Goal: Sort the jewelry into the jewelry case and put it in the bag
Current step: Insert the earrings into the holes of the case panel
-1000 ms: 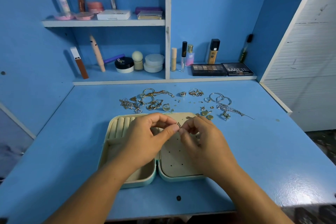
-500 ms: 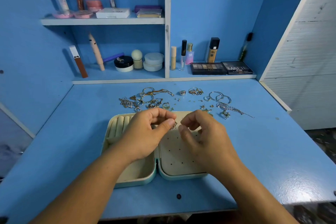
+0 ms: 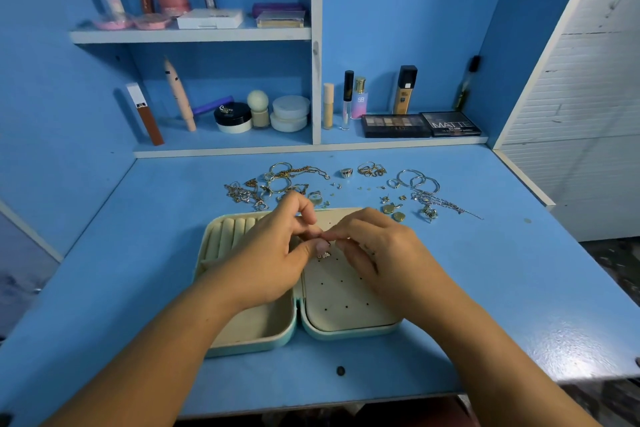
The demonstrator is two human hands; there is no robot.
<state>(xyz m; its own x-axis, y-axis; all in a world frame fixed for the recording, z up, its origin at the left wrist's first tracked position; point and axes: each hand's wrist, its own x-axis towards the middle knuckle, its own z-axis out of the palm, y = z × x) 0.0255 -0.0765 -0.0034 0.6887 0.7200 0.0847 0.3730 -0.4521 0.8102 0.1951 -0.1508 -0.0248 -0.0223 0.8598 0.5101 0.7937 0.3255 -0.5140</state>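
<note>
From your head camera, your left hand (image 3: 273, 256) and right hand (image 3: 384, 250) both pinch a small earring (image 3: 323, 255) just above the open jewelry case (image 3: 346, 331). Nearly all the loose jewelry (image 3: 277, 184) lies on the table (image 3: 485, 288) behind it, and no bag shows, so you're likely early on
</note>
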